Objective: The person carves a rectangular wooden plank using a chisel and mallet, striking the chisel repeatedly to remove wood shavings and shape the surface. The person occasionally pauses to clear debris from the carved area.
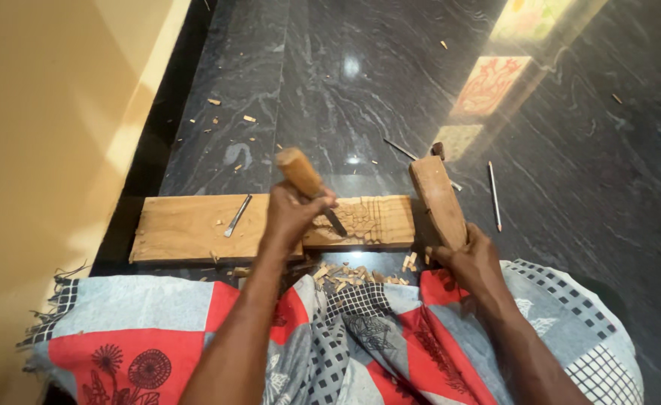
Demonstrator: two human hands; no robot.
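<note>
Left hand (291, 214) clamped on a wooden-handled chisel (309, 187) over the carved plank (195, 225), right hand (474, 259) apparently gripping a wooden mallet (437, 199)

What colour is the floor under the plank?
Glossy dark grey-black stone floor with pale veins, seen from the head view.

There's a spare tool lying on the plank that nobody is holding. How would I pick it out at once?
Find the long wooden plank lying across the dark stone floor. On its plain left half, left of the left hand gripping a wooden-handled chisel, lies a thin metal chisel, set at a slant. Unlike the held chisel it has no wooden handle, and it lies on uncarved wood.
</note>
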